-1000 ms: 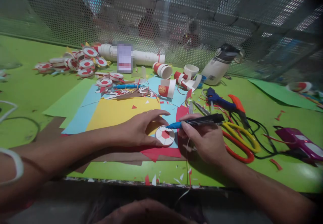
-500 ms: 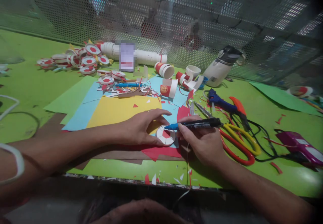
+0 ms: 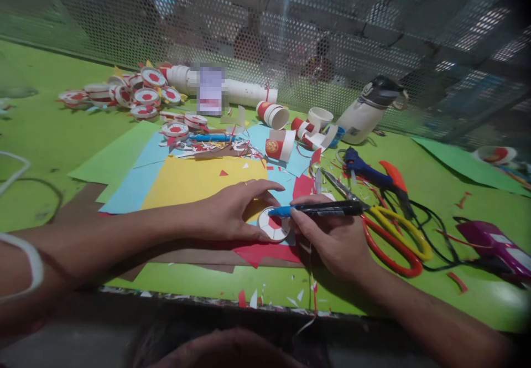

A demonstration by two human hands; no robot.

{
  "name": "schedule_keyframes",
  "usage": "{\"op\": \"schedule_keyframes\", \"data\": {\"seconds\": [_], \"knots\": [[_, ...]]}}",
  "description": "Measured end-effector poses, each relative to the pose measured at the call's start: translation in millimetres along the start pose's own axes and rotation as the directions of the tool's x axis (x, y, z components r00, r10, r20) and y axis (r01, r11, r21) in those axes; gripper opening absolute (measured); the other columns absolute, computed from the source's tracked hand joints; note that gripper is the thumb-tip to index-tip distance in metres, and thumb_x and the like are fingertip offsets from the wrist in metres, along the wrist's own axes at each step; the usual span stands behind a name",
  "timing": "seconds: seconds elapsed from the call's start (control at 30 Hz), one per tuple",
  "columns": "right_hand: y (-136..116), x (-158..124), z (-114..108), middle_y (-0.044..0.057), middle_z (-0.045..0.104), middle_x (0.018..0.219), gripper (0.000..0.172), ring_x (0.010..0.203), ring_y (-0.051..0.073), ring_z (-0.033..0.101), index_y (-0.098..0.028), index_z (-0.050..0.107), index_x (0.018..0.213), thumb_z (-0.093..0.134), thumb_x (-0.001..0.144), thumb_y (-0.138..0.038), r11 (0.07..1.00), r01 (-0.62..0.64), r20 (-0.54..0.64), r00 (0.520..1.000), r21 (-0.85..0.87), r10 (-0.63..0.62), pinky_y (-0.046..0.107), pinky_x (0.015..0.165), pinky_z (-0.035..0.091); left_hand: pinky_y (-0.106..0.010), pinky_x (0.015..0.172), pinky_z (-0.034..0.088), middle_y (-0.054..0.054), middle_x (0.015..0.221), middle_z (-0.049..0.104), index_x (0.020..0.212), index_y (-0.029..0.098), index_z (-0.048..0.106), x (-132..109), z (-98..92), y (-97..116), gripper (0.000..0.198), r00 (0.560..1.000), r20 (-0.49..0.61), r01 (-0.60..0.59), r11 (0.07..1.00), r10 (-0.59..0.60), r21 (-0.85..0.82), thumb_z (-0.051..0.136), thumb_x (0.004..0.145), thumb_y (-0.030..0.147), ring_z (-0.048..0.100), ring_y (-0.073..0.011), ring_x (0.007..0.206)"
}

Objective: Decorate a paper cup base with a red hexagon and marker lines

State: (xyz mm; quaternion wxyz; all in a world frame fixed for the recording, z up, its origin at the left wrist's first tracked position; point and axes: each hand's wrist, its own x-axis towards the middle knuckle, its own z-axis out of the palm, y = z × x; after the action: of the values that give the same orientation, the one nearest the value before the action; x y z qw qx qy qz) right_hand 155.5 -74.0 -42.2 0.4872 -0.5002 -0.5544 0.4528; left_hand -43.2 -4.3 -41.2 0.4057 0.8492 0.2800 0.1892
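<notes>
My left hand (image 3: 230, 210) steadies a small white paper disc (image 3: 271, 234) with a red centre and dark lines, its thumb at the lower edge and its index finger arched above. In my right hand (image 3: 338, 246) is a black marker (image 3: 327, 208) with a blue front end, held like a pen. The blue end meets the upper part of the disc, though its very tip is too small to make out. Underneath lie stacked coloured papers, among them a yellow sheet (image 3: 199, 182) and a red piece (image 3: 265, 253).
Right of my right hand lie scissors (image 3: 398, 246), a blue glue gun (image 3: 369, 169) and a purple device (image 3: 493, 240). Finished-looking discs (image 3: 145, 97) are heaped at the back left. Behind are paper cups (image 3: 279, 145), a phone (image 3: 211, 91), a bottle (image 3: 365, 110) and a mesh screen (image 3: 265, 41).
The marker's blue end has shifted slightly left over the disc, and the marker lies a little flatter. The left hand keeps its place on the disc. The view has moved slightly.
</notes>
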Motion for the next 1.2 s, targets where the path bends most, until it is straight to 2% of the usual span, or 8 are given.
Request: {"op": "schedule_keyframes", "data": {"seconds": [0.3,0.63,0.87,1.07,1.2], "knots": [[-0.3,-0.2,-1.5,0.002,0.067,0.07,0.016,0.058,0.013,0.062,-0.018,0.064,0.09,0.067,0.082,-0.031,0.997,0.022,0.015,1.0,-0.069,-0.021,0.025,0.051,0.052,-0.04,0.097,0.042,-0.009,0.124,0.061,0.135,0.021,0.04,-0.3,0.3,-1.0,0.075,1.0,-0.006,-0.005,1.0,0.005,0.0,0.075,0.071,0.039,0.055,-0.0262,0.115],[-1.2,1.2,-2.2,0.002,0.066,0.069,0.015,0.054,0.013,0.06,-0.018,0.065,0.088,0.065,0.082,-0.032,0.98,0.069,0.032,0.997,-0.187,-0.064,0.026,0.048,0.052,-0.04,0.096,0.044,-0.009,0.123,0.062,0.134,0.022,0.041,0.0,0.4,-0.7,0.074,1.0,-0.013,-0.009,1.0,0.009,0.011,0.076,0.071,0.037,0.056,-0.0269,0.114],[-6.3,2.9,-5.1,0.001,0.066,0.066,0.005,0.055,0.014,0.061,-0.021,0.065,0.085,0.062,0.082,-0.023,0.9,0.222,0.074,0.975,-0.376,-0.21,0.027,0.05,0.051,-0.038,0.095,0.044,-0.009,0.123,0.062,0.134,0.021,0.04,0.0,0.8,-2.1,0.074,1.0,-0.012,-0.017,1.0,0.017,-0.003,0.076,0.071,0.035,0.057,-0.0251,0.113],[-6.9,3.4,-3.6,0.001,0.067,0.068,0.005,0.058,0.016,0.062,-0.024,0.066,0.085,0.061,0.084,-0.026,0.915,0.236,0.108,0.971,-0.328,-0.212,0.029,0.053,0.052,-0.038,0.095,0.044,-0.008,0.122,0.063,0.133,0.022,0.04,0.3,1.2,-1.8,0.074,1.0,-0.01,-0.012,1.0,0.012,0.004,0.077,0.069,0.033,0.057,-0.0252,0.113],[-5.7,4.3,-3.8,0.001,0.066,0.065,0.004,0.054,0.016,0.06,-0.025,0.065,0.084,0.061,0.084,-0.026,0.919,0.227,0.124,0.973,-0.321,-0.197,0.029,0.05,0.05,-0.037,0.095,0.045,-0.008,0.123,0.062,0.134,0.022,0.039,0.6,1.3,-2.2,0.076,1.0,-0.008,-0.003,1.0,0.003,-0.009,0.077,0.069,0.034,0.056,-0.0249,0.114]]}}
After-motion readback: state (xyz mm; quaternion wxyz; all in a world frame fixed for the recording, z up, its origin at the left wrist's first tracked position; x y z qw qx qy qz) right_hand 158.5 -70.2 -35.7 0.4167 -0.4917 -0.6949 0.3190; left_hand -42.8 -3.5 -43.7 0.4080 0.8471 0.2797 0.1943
